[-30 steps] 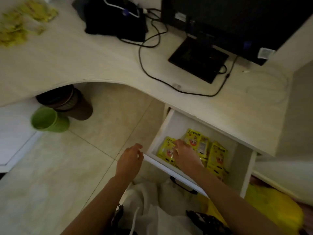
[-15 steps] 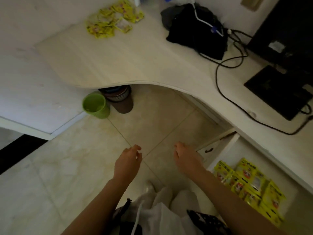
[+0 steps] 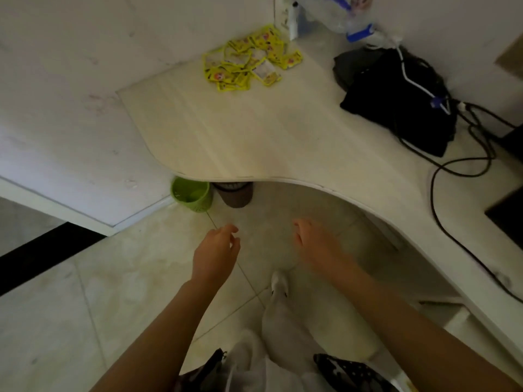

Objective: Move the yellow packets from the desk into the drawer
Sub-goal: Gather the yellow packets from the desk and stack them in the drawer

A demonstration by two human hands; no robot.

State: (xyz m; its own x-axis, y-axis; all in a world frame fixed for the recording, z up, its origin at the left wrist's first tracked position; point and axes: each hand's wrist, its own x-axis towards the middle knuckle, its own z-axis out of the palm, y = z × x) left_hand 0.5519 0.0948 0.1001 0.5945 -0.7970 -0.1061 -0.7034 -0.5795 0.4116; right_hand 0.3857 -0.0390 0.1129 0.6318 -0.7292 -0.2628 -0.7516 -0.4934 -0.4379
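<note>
A green bin (image 3: 192, 197) stood on the tiled floor (image 3: 85, 292) at the left, half under the curved edge of the pale desk (image 3: 254, 137), with a brown bin (image 3: 235, 195) just beside it and tucked further beneath the top. The person's left hand (image 3: 216, 256) hung over the floor in front of the desk, fingers loosely curled and slightly parted, holding nothing. Well beyond it, a loose heap of yellow packets (image 3: 249, 63) lay on the far part of the desk near the wall, overlapping one another. The right hand (image 3: 314, 244), blurred, hovered near the left at about the same height, its fingers relaxed and partly open, also empty. Below the hands, a leg in light trousers and a white sock (image 3: 278, 287) showed against the tiles. Further right, a black bag (image 3: 402, 103) sat on the desk with a white cord (image 3: 416, 83) lying across it, and black cables (image 3: 441, 193) trailed over the top toward the right edge. The drawer could not be clearly made out in this view.
</note>
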